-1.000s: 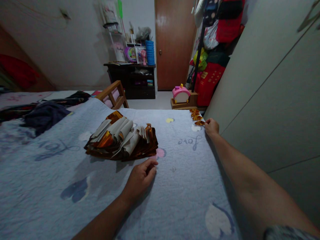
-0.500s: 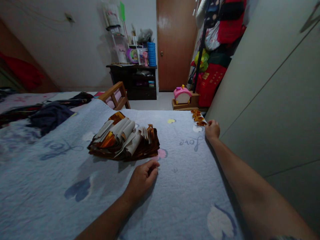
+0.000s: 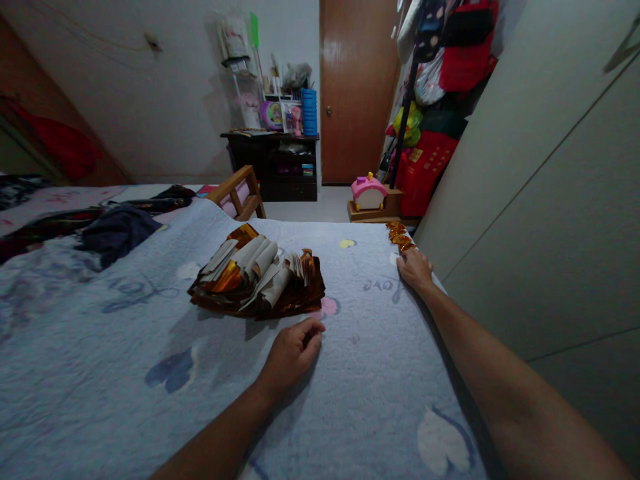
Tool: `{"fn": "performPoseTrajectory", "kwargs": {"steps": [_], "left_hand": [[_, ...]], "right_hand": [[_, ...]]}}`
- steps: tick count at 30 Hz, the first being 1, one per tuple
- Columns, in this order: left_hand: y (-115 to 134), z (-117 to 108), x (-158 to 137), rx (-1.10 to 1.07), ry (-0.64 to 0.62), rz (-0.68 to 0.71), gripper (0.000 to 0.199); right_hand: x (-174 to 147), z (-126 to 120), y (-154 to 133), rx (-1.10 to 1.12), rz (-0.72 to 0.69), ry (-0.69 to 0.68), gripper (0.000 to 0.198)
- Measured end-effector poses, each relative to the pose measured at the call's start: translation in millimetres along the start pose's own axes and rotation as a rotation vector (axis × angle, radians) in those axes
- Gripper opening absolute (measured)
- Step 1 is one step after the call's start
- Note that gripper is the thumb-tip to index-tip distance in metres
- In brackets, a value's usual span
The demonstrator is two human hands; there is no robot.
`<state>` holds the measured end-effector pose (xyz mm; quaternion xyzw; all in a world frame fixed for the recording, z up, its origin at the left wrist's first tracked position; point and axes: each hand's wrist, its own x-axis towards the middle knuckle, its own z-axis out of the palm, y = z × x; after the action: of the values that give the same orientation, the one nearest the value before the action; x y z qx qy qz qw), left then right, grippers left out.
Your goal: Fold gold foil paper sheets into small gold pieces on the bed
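Observation:
A thick, uneven stack of gold foil paper sheets lies on the bed, with several rolled or curled up to show pale backs. My left hand rests on the quilt just in front of the stack. Its fingers are loosely curled, with a gap between thumb and forefinger and nothing visible in them. At the bed's far right corner, a short row of small folded gold foil papers lies along the edge. My right hand is closed at the near end of the row, its fingertips on the nearest folded piece, which they partly hide.
The pale blue quilt covers the bed. Dark clothes lie at left. A wooden chair and a pink toy stand beyond the far edge. A tall pale cabinet borders the right side.
My right hand has shifted slightly left and now covers the near end of the folded row. My left hand keeps its pose on the quilt. The view has shifted slightly.

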<state>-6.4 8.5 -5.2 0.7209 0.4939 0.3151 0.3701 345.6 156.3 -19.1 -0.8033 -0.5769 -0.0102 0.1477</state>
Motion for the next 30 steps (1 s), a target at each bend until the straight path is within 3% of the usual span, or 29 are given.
{"fn": "performPoseTrajectory", "kwargs": {"steps": [21,30], "left_hand": [[-2.1,0.2,-0.3,0.018,-0.016,0.046,0.018],[1.4,-0.3,-0.6,0.015,-0.022,0.051,0.018]], "right_hand": [[-9.0,-3.1,-20.1,-0.067,0.058,-0.053,0.044],[-41.4,-3.3,-32.0,-0.031,-0.065,-0.124,0.049]]}}
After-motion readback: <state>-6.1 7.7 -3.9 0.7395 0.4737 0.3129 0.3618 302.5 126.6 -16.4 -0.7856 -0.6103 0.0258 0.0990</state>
